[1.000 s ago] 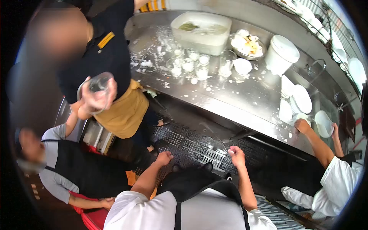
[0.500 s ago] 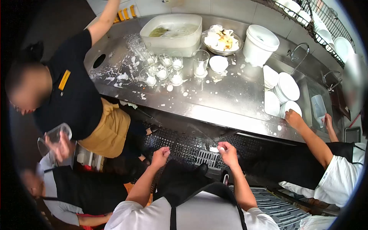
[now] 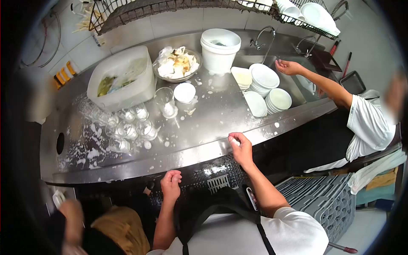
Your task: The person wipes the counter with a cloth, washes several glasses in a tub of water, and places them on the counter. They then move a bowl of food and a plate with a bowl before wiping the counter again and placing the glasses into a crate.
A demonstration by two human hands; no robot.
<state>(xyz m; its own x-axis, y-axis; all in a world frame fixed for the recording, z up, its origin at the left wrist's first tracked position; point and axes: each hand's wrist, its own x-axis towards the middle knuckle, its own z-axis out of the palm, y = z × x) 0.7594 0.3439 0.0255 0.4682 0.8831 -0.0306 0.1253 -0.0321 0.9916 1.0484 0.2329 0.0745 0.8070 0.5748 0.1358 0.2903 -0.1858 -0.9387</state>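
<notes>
Bare steel along the desk (image 3: 212, 123) front edge, free between the cluster of glasses (image 3: 127, 125) at left and the stacked white plates (image 3: 270, 91) at right. No readable writing anywhere. Right hand (image 3: 240, 146) raised at the desk's rim, fingers curled, possibly pinching something small and white; cannot tell. Left hand (image 3: 171, 185) lower, below the edge, loosely fisted, holding nothing visible. Co-worker's hand (image 3: 287, 66) over the sink.

Steel tabletop (image 3: 212, 123), wet, white splashes. Far left: plastic tub (image 3: 123, 78). Beside it a food-scrap bowl (image 3: 176, 64) and white bucket (image 3: 219, 50). Glasses (image 3: 127, 125) clustered left-centre. Stacked white plates (image 3: 265, 87) by right edge.
</notes>
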